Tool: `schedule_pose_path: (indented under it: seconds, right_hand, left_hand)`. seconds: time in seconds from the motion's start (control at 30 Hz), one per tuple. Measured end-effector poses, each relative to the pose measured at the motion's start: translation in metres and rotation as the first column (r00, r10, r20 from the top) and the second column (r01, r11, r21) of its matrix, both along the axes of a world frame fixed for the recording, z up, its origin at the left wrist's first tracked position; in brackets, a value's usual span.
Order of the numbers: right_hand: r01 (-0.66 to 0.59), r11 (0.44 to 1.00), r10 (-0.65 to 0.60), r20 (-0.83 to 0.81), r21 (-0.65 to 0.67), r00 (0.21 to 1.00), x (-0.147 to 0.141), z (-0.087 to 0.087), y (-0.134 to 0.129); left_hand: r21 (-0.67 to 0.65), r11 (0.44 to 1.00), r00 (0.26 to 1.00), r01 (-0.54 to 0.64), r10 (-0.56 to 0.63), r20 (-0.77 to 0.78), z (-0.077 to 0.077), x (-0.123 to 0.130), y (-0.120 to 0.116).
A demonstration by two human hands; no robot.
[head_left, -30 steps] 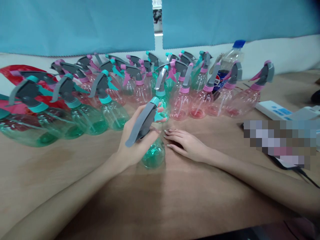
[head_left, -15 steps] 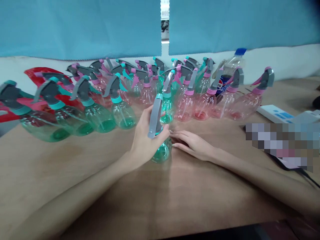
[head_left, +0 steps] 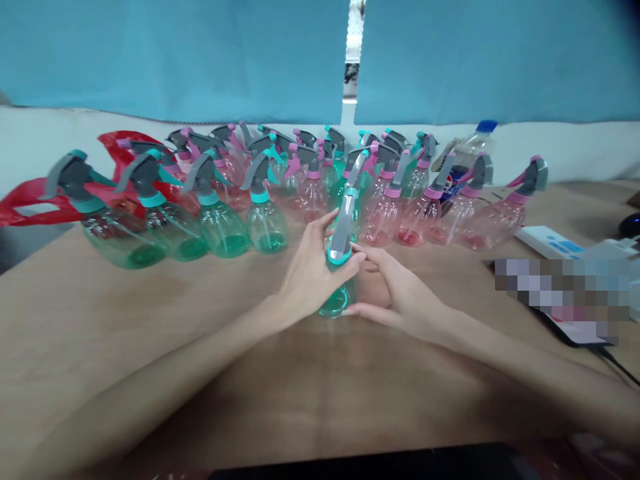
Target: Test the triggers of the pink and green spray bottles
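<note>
A green spray bottle point(head_left: 336, 300) with a grey trigger head and teal collar stands on the wooden table point(head_left: 280, 393) in front of me. My left hand point(head_left: 313, 270) is wrapped round its neck from the left, thumb across the front. My right hand point(head_left: 400, 287) is at the bottle's right side, thumb near its base and fingers by the collar; its fingers are spread around that side. Another green bottle point(head_left: 356, 213) stands right behind, partly hidden by the held one.
Green spray bottles point(head_left: 225, 227) line the left, pink ones point(head_left: 383, 213) the right, with more behind. A red bag point(head_left: 35, 203) lies far left. A cola bottle point(head_left: 470, 150), a white box point(head_left: 547, 241) and a blurred-out device point(head_left: 560, 300) with a cable are at right.
My right hand has come up against the bottle, its thumb and fingers wider apart. My left hand still holds the neck. The camera view has shifted, moving the background bottles rightward at left.
</note>
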State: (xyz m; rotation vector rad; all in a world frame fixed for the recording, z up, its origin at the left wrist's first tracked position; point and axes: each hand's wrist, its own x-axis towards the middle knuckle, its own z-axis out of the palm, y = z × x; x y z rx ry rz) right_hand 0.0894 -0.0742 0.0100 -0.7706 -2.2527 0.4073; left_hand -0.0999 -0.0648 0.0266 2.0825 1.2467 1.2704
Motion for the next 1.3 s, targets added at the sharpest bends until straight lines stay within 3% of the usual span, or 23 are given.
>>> schedule_pose_path:
  seconds: [0.1,0.23,0.37,0.47,0.63,1.0,1.3]
  right_hand:
    - [0.002,1.000,-0.002,-0.038,-0.006,0.999,-0.015,0.003,-0.003]
    - [0.065,0.997,-0.068,-0.050,-0.044,0.996,-0.033,0.008,-0.003]
    - [0.140,0.980,-0.142,-0.004,-0.139,0.990,-0.047,0.014,0.004]
    - [0.144,0.976,-0.144,0.009,-0.163,0.990,-0.057,0.016,0.016]
    - [0.147,0.971,-0.147,0.015,-0.188,0.989,-0.071,0.020,0.044]
    - [0.179,0.966,-0.177,0.024,-0.188,0.984,-0.096,0.021,0.097]
    - [0.251,0.939,-0.238,0.082,-0.235,0.968,-0.103,0.024,0.115]
  left_hand:
    - [-0.047,0.994,0.995,0.098,-0.099,-0.006,-0.011,-0.018,-0.011]
    - [-0.153,0.981,0.993,0.120,-0.120,0.012,-0.027,-0.051,-0.029]
    - [-0.261,0.964,0.994,-0.045,0.017,-0.107,-0.037,-0.079,-0.038]
    - [-0.258,0.958,0.976,-0.127,0.075,-0.203,-0.042,-0.091,-0.038]
    - [-0.227,0.969,0.956,-0.101,0.031,-0.293,-0.044,-0.093,-0.040]
    - [-0.269,0.957,0.964,-0.106,0.032,-0.264,-0.041,-0.092,-0.040]
    - [-0.271,0.957,0.971,-0.105,0.040,-0.236,-0.037,-0.095,-0.043]
